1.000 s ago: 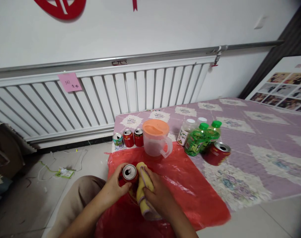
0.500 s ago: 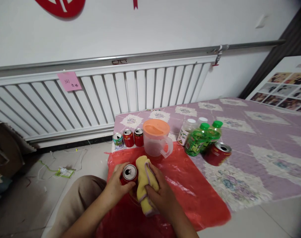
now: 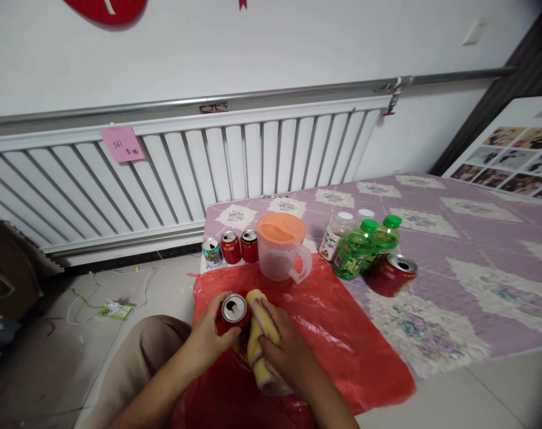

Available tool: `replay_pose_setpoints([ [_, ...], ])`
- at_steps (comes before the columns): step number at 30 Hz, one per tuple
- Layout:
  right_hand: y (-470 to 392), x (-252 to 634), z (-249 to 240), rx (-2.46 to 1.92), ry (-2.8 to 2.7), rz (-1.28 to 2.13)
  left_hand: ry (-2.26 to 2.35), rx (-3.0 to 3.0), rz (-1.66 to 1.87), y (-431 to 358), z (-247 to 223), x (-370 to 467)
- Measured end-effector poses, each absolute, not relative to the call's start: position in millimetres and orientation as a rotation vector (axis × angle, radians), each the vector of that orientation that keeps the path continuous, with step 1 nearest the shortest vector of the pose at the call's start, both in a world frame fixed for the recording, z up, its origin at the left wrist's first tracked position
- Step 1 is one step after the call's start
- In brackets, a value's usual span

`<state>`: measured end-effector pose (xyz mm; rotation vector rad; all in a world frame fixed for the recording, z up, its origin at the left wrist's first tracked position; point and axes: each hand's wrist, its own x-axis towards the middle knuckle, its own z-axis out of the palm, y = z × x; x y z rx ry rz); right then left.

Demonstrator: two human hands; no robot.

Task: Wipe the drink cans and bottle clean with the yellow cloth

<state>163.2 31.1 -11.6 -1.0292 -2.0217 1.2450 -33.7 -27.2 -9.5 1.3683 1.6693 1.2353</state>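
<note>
My left hand [image 3: 211,333] is wrapped round a red drink can [image 3: 234,311], whose opened top faces up. In my right hand [image 3: 285,345] is a folded yellow cloth [image 3: 262,357] with purple edging, its near side against or very close to the can. Both hands are over a red plastic sheet [image 3: 338,333] on the table. Just beyond them stands a clear plastic pitcher [image 3: 275,260] with an orange lid.
Left of the pitcher stand a teal can [image 3: 212,253] and two small red cans [image 3: 231,248]. To the right are green-capped bottles [image 3: 352,253], a white-capped bottle [image 3: 336,237] and a larger red can [image 3: 393,276]. A white radiator [image 3: 253,161] lines the wall.
My right hand and the cloth have shifted slightly down and to the right along the can's side. My left hand keeps its hold on the can. The view has tilted a little.
</note>
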Motion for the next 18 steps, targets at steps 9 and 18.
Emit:
replay_pose_setpoints([
  [9,29,170,-5,-0.955,-1.864,1.241,1.798,1.427,1.32,-23,-8,-30],
  [18,33,165,-13,-1.054,-2.016,1.277,1.591,1.365,1.259,-24,-7,-44],
])
